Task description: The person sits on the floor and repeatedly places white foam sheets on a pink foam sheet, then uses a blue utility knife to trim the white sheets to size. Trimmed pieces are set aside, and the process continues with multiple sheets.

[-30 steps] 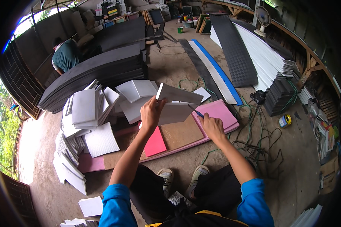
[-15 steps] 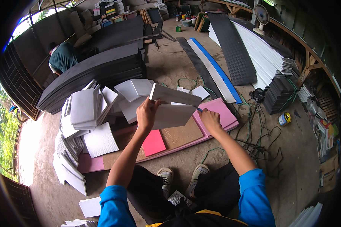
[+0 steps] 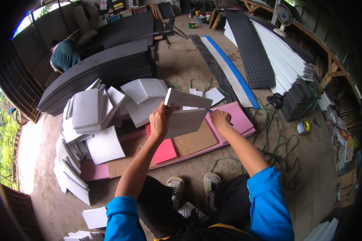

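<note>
My left hand point(image 3: 161, 120) is closed on the left end of a white foam sheet point(image 3: 189, 98), raised over the pink board. Below this sheet is another pale panel point(image 3: 187, 122), its lower face greyish; a narrow gap parts the two toward the right. My right hand point(image 3: 221, 120) is a fist around a slim blue tool point(image 3: 231, 124), whose kind I cannot make out; its tip meets the sheets' right end. Under them lie a pink foam board point(image 3: 237, 116), a brown board point(image 3: 199, 140) and a small red-pink sheet point(image 3: 163, 150).
Loose white foam sheets point(image 3: 86, 108) are heaped at the left. Behind them rises a black sheet stack point(image 3: 104, 66), with a bent-over person point(image 3: 66, 56) beside it. Tangled green cord point(image 3: 265, 140) and a can point(image 3: 303, 127) lie right. A white stack point(image 3: 277, 56) stands farther back.
Both hands and the held foam sheets have shifted slightly right in the picture. More of the blue tool shows behind my right fist, and the red-pink sheet is more exposed.
</note>
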The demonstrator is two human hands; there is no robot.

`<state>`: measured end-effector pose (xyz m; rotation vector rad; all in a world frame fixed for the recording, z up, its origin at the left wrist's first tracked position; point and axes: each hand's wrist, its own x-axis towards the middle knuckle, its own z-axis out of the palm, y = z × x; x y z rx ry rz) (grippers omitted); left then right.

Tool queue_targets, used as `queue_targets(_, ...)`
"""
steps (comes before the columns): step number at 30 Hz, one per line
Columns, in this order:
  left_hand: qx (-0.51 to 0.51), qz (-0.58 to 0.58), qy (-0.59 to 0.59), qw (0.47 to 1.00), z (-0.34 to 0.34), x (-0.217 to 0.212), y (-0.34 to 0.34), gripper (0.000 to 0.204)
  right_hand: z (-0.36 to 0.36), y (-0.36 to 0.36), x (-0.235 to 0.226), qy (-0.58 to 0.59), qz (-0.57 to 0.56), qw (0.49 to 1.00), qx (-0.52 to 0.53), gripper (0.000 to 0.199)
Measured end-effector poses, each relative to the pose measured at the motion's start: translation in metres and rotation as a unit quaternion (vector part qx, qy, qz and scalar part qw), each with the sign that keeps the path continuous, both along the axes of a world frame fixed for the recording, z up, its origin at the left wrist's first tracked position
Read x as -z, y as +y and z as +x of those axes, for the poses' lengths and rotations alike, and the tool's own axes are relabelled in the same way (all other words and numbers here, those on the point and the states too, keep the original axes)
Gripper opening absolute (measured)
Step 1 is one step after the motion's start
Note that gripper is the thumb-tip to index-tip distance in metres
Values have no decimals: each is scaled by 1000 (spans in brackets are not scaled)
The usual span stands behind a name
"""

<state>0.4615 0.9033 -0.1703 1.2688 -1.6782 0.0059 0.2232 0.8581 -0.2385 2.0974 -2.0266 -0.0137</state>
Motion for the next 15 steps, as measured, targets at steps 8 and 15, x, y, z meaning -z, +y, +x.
queue_targets(8, -29, 14, -9, 999, 5, 30, -23, 21, -20, -8, 42, 11, -6, 1000, -17, 48)
queue_targets(15, -70, 96, 33, 992, 33, 40, -21, 22, -18, -5, 52, -80, 29, 994, -73, 48)
